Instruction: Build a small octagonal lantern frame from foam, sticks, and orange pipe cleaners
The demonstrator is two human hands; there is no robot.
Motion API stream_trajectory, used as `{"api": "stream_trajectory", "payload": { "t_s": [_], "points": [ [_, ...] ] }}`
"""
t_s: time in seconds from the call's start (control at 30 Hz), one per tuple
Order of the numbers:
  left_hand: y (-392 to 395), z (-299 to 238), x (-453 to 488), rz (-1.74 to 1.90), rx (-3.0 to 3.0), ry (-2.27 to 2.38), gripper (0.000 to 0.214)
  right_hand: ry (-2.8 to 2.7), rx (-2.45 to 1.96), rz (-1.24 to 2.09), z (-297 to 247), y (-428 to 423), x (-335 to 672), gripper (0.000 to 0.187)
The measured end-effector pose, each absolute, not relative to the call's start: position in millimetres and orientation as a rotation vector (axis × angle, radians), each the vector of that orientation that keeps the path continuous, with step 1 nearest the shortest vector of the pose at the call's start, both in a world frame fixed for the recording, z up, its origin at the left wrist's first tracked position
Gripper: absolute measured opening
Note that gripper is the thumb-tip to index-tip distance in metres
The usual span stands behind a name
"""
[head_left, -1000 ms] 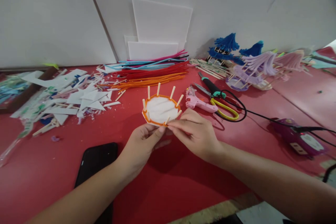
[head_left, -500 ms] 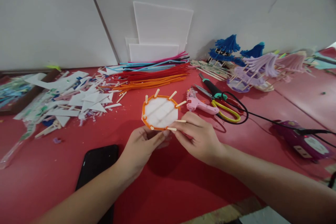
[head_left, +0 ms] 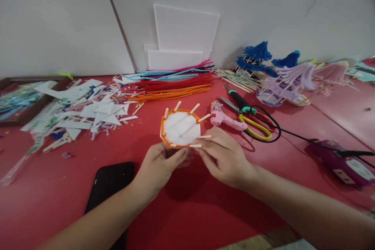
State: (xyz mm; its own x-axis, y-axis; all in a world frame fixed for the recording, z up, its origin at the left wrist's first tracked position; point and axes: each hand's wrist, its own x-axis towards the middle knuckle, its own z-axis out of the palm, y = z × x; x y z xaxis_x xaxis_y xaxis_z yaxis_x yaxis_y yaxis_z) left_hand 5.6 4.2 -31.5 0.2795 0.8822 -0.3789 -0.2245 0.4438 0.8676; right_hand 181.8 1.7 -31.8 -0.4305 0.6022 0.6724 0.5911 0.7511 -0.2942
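A white foam disc [head_left: 180, 128] is held up over the table, with several short wooden sticks [head_left: 195, 108] standing around its edge. An orange pipe cleaner [head_left: 163, 127] runs along the rim, bent around the sticks. My left hand [head_left: 158, 162] grips the disc from the near left, thumb at the front edge and the other fingers partly hidden beneath. At the near right edge my right hand [head_left: 224, 156] is closed in a pinch beside two sticks, where the orange strand reaches its fingertips. The exact hold of those fingers is partly hidden.
Right of the disc lie a pink glue gun [head_left: 227, 119], yellow-handled scissors [head_left: 256, 128] and a purple power socket [head_left: 345, 164]. Pipe cleaners [head_left: 175, 86] and foam scraps [head_left: 102, 111] lie behind and left. A black phone [head_left: 109, 183] rests near my left forearm. Small blue and lilac models [head_left: 293, 76] stand back right.
The whole view has shifted slightly, so things appear a little farther right. The disc is tipped slightly differently; both hands keep their places at its near edge.
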Motion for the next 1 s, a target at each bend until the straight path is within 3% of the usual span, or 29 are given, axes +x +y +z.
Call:
{"api": "stream_trajectory", "payload": {
  "t_s": [0.27, 0.5, 0.83, 0.9, 1.0],
  "points": [
    [6.1, -30.8, 4.7, 0.884, 0.733, 1.018, 0.023, -2.099, -0.912, -0.015, -32.2, 1.8, 178.5, 0.009],
    [9.7, -29.8, 4.3, 0.995, 0.651, 1.08, 0.021, -2.001, -0.942, 0.182, -32.9, -4.9, 175.2, 0.011],
    [7.7, -21.4, 2.7, 0.963, 0.53, 0.995, 0.026, -2.354, -0.76, 0.313, -26.3, 1.6, 181.0, 0.014],
    [8.4, -21.4, 3.1, 1.003, 0.51, 0.987, 0.024, -2.306, -0.841, 0.318, -16.2, 7.4, 195.6, 0.014],
    [10.1, -23.0, 3.3, 1.038, 0.512, 0.986, 0.021, -2.207, -1.369, 0.023, -12.6, 20.5, 225.0, 0.027]
  ]
}}
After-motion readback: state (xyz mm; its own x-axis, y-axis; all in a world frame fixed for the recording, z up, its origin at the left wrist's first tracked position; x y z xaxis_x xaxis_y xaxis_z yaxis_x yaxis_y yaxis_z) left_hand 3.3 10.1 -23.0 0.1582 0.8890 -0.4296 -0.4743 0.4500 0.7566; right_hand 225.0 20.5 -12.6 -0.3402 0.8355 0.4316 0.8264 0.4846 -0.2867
